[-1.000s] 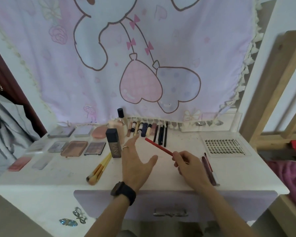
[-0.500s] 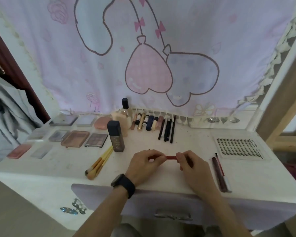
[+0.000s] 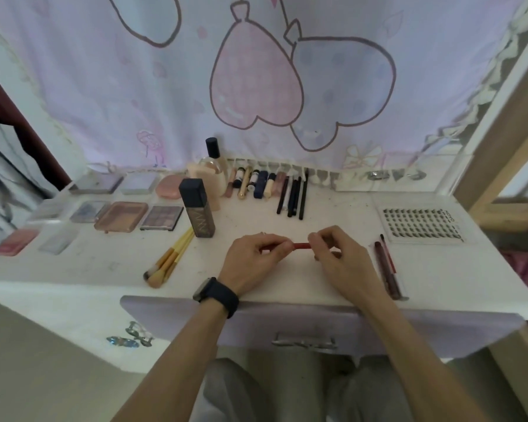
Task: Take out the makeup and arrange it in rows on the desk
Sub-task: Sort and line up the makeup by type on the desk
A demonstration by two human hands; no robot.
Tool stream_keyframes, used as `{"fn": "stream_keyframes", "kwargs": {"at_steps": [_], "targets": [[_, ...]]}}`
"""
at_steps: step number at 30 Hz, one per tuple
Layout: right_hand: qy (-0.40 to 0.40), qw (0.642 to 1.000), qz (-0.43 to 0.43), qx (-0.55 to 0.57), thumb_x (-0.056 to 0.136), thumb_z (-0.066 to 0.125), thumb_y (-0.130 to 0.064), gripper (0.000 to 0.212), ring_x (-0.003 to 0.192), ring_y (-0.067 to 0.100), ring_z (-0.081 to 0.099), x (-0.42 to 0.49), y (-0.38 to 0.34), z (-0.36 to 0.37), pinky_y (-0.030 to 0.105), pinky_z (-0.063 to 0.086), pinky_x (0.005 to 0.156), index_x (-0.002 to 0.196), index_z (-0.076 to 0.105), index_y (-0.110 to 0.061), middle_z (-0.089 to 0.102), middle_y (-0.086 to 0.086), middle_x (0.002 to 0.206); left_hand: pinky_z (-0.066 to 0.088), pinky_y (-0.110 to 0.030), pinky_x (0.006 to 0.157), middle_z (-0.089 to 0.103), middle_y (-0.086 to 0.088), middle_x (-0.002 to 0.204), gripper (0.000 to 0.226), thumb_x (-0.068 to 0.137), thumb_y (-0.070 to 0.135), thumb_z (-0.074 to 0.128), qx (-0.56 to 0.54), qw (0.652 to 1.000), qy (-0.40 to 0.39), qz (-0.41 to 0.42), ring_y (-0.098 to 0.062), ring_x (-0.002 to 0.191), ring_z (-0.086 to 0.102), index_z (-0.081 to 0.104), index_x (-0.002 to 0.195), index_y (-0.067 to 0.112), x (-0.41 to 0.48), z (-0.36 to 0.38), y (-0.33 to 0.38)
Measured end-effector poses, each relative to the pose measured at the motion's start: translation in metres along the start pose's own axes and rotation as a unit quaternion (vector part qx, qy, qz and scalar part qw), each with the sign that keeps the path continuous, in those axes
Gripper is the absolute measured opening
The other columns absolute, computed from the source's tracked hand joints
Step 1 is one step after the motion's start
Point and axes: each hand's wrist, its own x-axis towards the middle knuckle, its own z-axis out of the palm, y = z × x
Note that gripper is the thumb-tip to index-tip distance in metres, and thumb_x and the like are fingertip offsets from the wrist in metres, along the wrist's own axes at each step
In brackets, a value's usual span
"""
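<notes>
A thin red pencil [image 3: 301, 245] lies level between both hands over the middle of the white desk [image 3: 104, 266]. My left hand [image 3: 252, 260] pinches its left end and my right hand [image 3: 342, 257] pinches its right end; only a short red stretch shows between them. Palettes [image 3: 121, 216] sit in rows at the left. Tubes and black pencils [image 3: 291, 196] line the back. Yellow-handled brushes [image 3: 169, 258] lie left of my hands, behind them a dark upright bottle [image 3: 197, 208].
Two dark pencils [image 3: 387, 269] lie at my right hand's side. A clear tray of false lashes [image 3: 421, 223] sits at the right rear. A pink cartoon cloth [image 3: 256, 86] hangs behind. The drawer front [image 3: 305, 327] is below my wrists.
My left hand came off the desk and took the pencil's free end. The pencil went from slanted in my right hand alone to level between both hands. The camera tilted down.
</notes>
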Motion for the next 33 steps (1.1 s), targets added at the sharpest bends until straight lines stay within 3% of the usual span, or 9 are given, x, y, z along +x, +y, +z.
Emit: {"fn": "stream_keyframes", "kwargs": {"at_steps": [2,4,7,12,15,19,22,27,33], "targets": [[-0.022,0.998,0.022,-0.047,0.099,0.048,-0.054,0.045,0.057,0.008,0.049,0.003,-0.005,0.001,0.024,0.036,0.058,0.070,0.056,-0.021,0.060,-0.005,0.065,0.039,-0.005,0.073,0.068,0.019,0.090,0.019,0.093,0.036,0.065,-0.006,1.000,0.001,0.008,0.007,0.084,0.058,0.076,0.106,0.026,-0.002,-0.001,-0.002],[-0.023,0.997,0.020,-0.065,0.100,0.047,-0.054,0.055,0.048,0.007,0.036,0.002,-0.005,0.003,0.025,0.029,0.053,0.063,0.052,-0.014,0.044,-0.007,0.052,0.040,-0.007,0.073,0.068,0.019,0.090,0.020,0.093,0.036,0.065,-0.021,1.000,-0.007,0.002,0.006,0.084,0.058,0.075,0.106,0.026,-0.001,-0.002,-0.003],[-0.004,0.999,0.010,-0.032,0.102,0.048,-0.043,0.053,0.048,0.008,0.031,-0.003,-0.002,0.003,0.020,0.027,0.048,0.068,0.055,-0.005,0.038,-0.006,0.051,0.043,-0.014,0.077,0.072,0.016,0.092,0.023,0.092,0.041,0.064,-0.034,0.999,-0.034,-0.011,0.001,0.085,0.060,0.077,0.104,0.026,0.000,-0.004,-0.003],[0.030,0.999,-0.026,-0.002,0.104,0.048,-0.029,0.051,0.046,0.009,0.028,-0.010,-0.006,0.007,0.020,0.028,0.046,0.060,0.047,-0.004,0.034,-0.006,0.049,0.039,-0.010,0.076,0.073,0.015,0.089,0.020,0.094,0.041,0.061,-0.053,0.995,-0.077,-0.024,0.004,0.084,0.060,0.078,0.092,0.030,0.001,-0.007,0.003],[0.086,0.996,-0.016,0.019,0.105,0.046,-0.028,0.047,0.043,0.007,0.030,-0.015,-0.001,0.006,0.018,0.025,0.045,0.063,0.053,-0.008,0.036,-0.005,0.048,0.040,-0.019,0.082,0.072,0.011,0.087,0.030,0.095,0.044,0.056,-0.079,0.993,-0.072,-0.050,0.000,0.083,0.059,0.077,0.082,0.028,-0.002,-0.013,0.005],[0.089,0.995,-0.027,0.028,0.105,0.043,-0.036,0.047,0.042,0.006,0.033,-0.025,-0.008,-0.003,0.018,0.029,0.044,0.063,0.045,-0.016,0.039,-0.008,0.046,0.034,-0.019,0.065,0.052,0.014,0.063,0.041,0.093,0.049,0.052,-0.154,0.984,-0.026,-0.091,-0.007,0.065,0.044,0.078,0.086,0.019,-0.002,-0.030,0.002],[0.078,0.993,-0.057,0.068,0.105,0.043,-0.036,0.040,0.045,0.004,0.036,-0.033,-0.023,-0.007,0.016,0.031,0.046,0.070,0.049,-0.016,0.045,-0.011,0.051,0.033,-0.018,0.062,0.042,0.015,0.057,0.037,0.099,0.042,0.050,-0.183,0.979,-0.003,-0.095,-0.001,0.055,0.038,0.076,0.096,0.016,-0.001,-0.026,0.002],[0.086,0.977,-0.021,0.193,0.102,0.050,-0.033,0.027,0.050,0.013,0.043,-0.043,-0.036,-0.035,0.020,0.035,0.043,0.089,0.063,-0.013,0.061,-0.001,0.071,0.041,-0.021,0.068,0.061,0.008,0.070,0.029,0.103,0.036,0.046,-0.110,0.991,-0.008,-0.078,0.003,0.059,0.051,0.069,0.103,0.020,0.002,-0.013,0.006],[0.157,0.978,0.022,0.136,0.099,0.059,-0.019,0.001,0.057,0.016,0.061,-0.054,-0.005,-0.080,0.021,0.051,0.049,0.099,0.059,-0.020,0.071,-0.004,0.089,0.047,-0.016,0.062,0.076,0.004,0.085,0.022,0.106,0.034,0.041,-0.105,0.989,-0.014,-0.102,-0.007,0.069,0.061,0.056,0.105,0.017,0.016,-0.006,0.027]]}}
